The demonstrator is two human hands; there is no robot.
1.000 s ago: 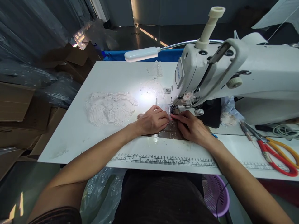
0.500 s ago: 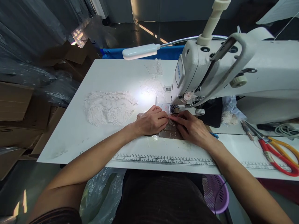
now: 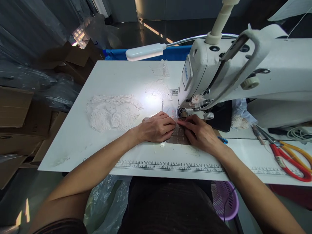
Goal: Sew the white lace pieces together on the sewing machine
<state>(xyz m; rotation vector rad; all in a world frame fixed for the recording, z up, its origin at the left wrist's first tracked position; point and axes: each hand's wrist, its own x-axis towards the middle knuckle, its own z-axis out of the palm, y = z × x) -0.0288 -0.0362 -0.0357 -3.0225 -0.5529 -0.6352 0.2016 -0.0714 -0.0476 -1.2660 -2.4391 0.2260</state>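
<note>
Both hands are close together just in front of the presser foot point(image 3: 180, 113) of a white sewing machine point(image 3: 198, 73). My left hand point(image 3: 158, 127) is closed, its curled fingers pressed down on a shiny brownish plate point(image 3: 177, 140). Thumb and forefinger of my right hand point(image 3: 201, 131) pinch at a spot right by the left fingertips. Whatever lies between the fingers is too small and covered to make out. White lace pieces point(image 3: 113, 113) are heaped on the table left of my hands. More thin lace point(image 3: 158, 89) lies behind them under the light.
A white lamp point(image 3: 146, 52) on a bendy neck hangs over the table point(image 3: 85, 143), which has a printed ruler point(image 3: 168, 166) along its front edge. Red-and-orange-handled scissors point(image 3: 290, 159) lie at the right. Cardboard boxes point(image 3: 14, 107) stand left, a purple basket point(image 3: 226, 201) below.
The view has shifted very slightly. Both hands keep nearly the same place and grip at the presser foot, and the lace on the table has not moved.
</note>
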